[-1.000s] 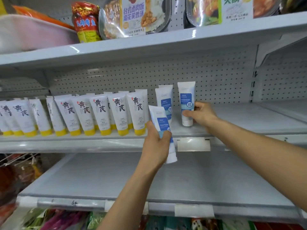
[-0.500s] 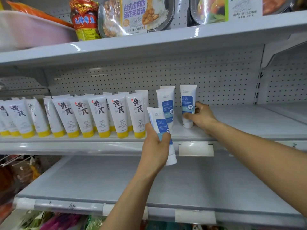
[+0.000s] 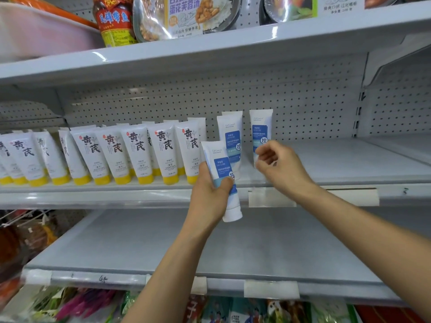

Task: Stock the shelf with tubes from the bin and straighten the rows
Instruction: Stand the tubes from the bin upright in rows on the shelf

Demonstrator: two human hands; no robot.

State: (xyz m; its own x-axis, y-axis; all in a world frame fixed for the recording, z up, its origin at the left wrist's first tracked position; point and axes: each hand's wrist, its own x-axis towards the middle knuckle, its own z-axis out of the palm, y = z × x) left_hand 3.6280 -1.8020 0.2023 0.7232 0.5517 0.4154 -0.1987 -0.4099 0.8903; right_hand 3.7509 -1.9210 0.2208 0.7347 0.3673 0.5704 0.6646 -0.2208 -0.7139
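My left hand (image 3: 210, 194) grips a white tube with a blue label (image 3: 220, 164), cap end down, in front of the middle shelf's edge. Two more blue-label tubes stand upright on the middle shelf (image 3: 349, 164): one (image 3: 231, 136) just behind the held tube, the other (image 3: 260, 129) to its right. My right hand (image 3: 279, 166) hovers in front of the right-hand tube's lower part, fingers loosely curled, holding nothing. A row of several white tubes with yellow caps (image 3: 140, 152) fills the shelf to the left.
Bare shelf stretches right of the blue-label tubes. The lower shelf (image 3: 210, 248) carries nothing. The top shelf holds food packs (image 3: 186, 15) and a red jar (image 3: 114, 22). Bagged goods show below the lowest shelf edge. The bin is out of view.
My right hand has let go of the right-hand tube and drawn back a little toward me. The tube stays standing on the shelf. My left hand still holds its tube.
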